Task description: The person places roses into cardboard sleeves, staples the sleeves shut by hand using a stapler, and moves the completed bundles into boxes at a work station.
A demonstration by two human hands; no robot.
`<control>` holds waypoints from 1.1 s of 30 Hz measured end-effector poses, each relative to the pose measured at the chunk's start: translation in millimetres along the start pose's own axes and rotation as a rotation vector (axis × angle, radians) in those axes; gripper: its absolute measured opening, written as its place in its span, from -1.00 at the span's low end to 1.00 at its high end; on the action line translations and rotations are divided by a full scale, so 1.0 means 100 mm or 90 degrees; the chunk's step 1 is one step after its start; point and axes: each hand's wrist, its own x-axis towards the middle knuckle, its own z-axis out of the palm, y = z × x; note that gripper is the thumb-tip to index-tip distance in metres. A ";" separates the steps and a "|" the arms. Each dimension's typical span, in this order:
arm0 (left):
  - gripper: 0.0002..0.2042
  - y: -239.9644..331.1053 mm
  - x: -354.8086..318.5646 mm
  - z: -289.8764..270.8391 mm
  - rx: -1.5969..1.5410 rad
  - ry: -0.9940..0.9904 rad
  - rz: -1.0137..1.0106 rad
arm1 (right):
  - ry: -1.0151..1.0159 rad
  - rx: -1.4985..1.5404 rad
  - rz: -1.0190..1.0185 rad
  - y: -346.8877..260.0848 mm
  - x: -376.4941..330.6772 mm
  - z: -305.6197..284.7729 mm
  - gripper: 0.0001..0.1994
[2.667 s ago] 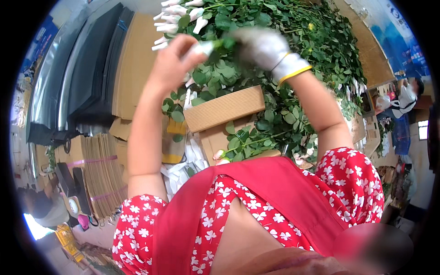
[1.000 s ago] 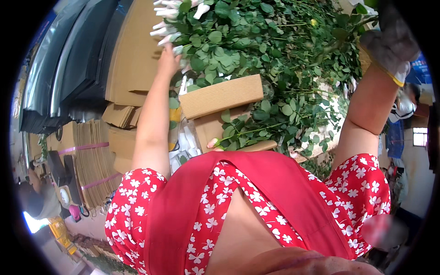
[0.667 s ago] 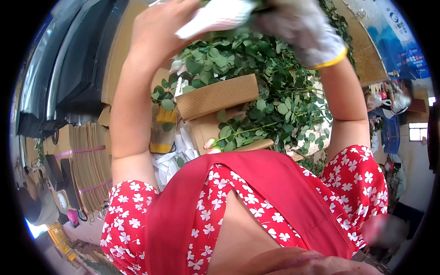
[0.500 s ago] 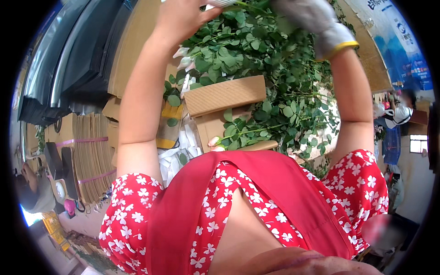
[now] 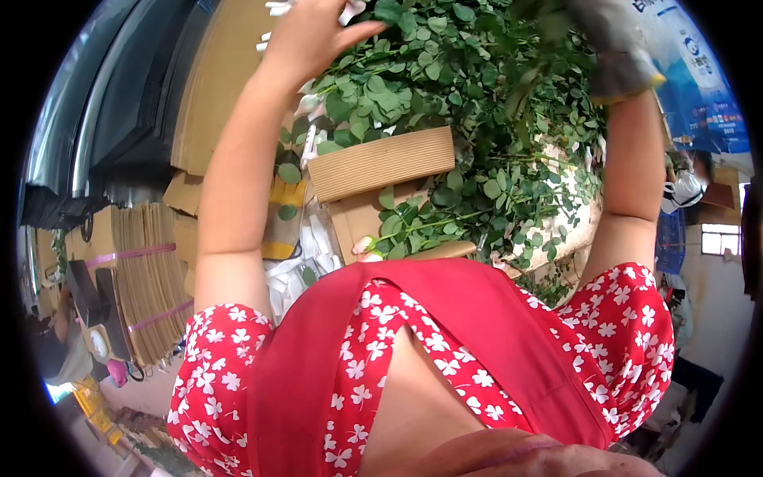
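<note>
Left grip (image 5: 311,36): bare, thumb spread, fingers cut by the upper edge; from my end I cannot tell what it holds. Right grip (image 5: 616,52): gloved, blurred; whether closed, I cannot tell. Green stems (image 5: 433,70): heaped beneath and between both; I would handle one at a time, along its length, sparing the pale buds (image 5: 308,104) beside my left wrist. Cardboard block (image 5: 381,164): nearer the red apron (image 5: 294,358); I would keep forearms clear.

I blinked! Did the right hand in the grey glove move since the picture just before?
Yes: the right hand went farther right of the tan, ridged cardboard piece.
</note>
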 end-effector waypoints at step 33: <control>-0.39 -1.61 0.81 0.03 0.392 -0.328 -0.156 | 0.058 -0.028 0.131 0.08 -0.57 -0.68 -0.76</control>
